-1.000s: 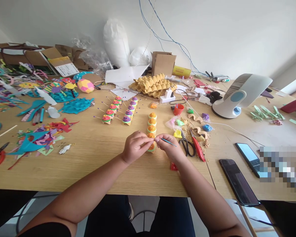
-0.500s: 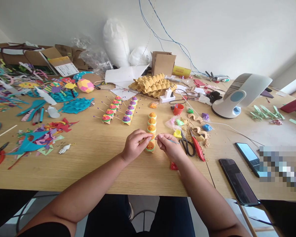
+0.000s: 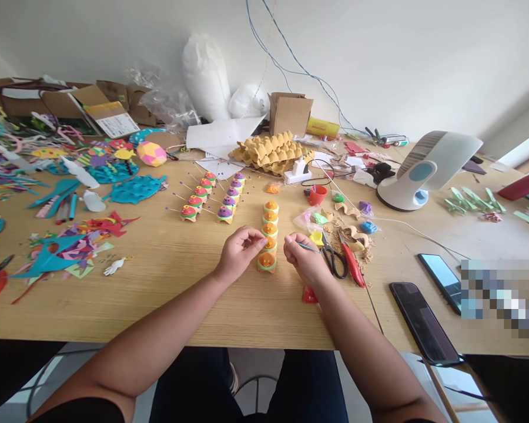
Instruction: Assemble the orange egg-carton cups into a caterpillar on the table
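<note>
A row of several orange-topped egg-carton cups [image 3: 267, 261] with pale green and white bands stands upright between my hands. At its left side, my left hand [image 3: 242, 249] has thumb and fingertips pinched together; anything between them is too small to name. My right hand [image 3: 303, 255] is closed to the right of the row, with a thin blue stick [image 3: 307, 247] in its fingers. Farther back on the left stand a row of red and green cups [image 3: 198, 197] and a row of purple cups [image 3: 231, 197], both with pins sticking out.
Black scissors [image 3: 334, 258], a red cutter [image 3: 353, 258], coloured clay lumps and a red cup [image 3: 318, 194] lie right of my hands. Two phones [image 3: 424, 323] are at the right edge. Paper scraps [image 3: 77, 249] cover the left. A white fan [image 3: 423, 170] stands back right.
My hands have moved apart; the left has shifted slightly left and the right slightly right, leaving more of the orange row visible between them.
</note>
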The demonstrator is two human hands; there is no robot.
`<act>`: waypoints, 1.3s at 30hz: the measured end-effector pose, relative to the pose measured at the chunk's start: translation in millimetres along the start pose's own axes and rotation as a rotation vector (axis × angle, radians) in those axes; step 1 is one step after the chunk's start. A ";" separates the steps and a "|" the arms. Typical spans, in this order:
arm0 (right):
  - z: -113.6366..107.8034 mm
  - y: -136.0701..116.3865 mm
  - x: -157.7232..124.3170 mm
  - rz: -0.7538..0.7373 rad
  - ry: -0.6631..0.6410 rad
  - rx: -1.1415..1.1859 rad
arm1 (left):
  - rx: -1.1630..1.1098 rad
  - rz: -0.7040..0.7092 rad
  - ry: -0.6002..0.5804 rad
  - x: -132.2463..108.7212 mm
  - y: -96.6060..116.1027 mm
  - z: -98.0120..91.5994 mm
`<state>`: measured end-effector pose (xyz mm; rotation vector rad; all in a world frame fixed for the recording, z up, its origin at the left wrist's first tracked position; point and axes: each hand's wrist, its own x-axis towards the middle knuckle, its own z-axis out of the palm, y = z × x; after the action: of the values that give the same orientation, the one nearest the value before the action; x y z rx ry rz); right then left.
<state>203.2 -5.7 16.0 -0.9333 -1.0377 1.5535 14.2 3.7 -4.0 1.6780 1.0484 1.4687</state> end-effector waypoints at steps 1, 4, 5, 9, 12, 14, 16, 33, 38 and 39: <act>-0.7 0.6 0.6 -0.015 -0.004 -0.028 | -0.002 -0.012 0.000 0.1 -0.5 -0.1; -1.5 0.9 1.0 -0.033 -0.054 -0.089 | 0.009 -0.015 -0.002 0.4 -0.9 -0.4; -1.2 0.6 0.7 -0.025 -0.075 -0.092 | 0.014 -0.009 -0.003 0.6 -0.8 -0.5; 1.2 -1.7 -1.4 0.029 -0.118 -0.076 | 0.024 0.016 -0.018 1.1 -0.8 -0.8; 1.8 -2.6 -1.7 0.033 -0.102 -0.081 | 0.024 0.026 -0.028 1.2 -2.3 -0.4; 0.7 -2.5 -0.9 0.027 -0.076 -0.109 | 0.012 0.016 -0.025 1.2 -3.6 0.4; -1.2 -1.9 0.3 0.012 -0.054 -0.160 | -0.006 -0.004 -0.018 1.3 -4.4 1.2; -3.4 -2.1 1.2 -0.020 -0.037 -0.145 | -0.091 -0.155 -0.113 -0.1 -7.4 1.4; -5.1 -1.1 2.0 -0.049 0.005 -0.168 | -0.065 -0.126 -0.116 0.5 -10.0 1.3; -5.8 -0.3 2.5 -0.050 0.008 -0.172 | -0.058 -0.121 -0.116 0.6 -9.9 1.4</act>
<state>208.2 -2.2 14.2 -1.0220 -1.1952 1.4351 14.3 8.8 -12.6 1.6104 1.0156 1.2969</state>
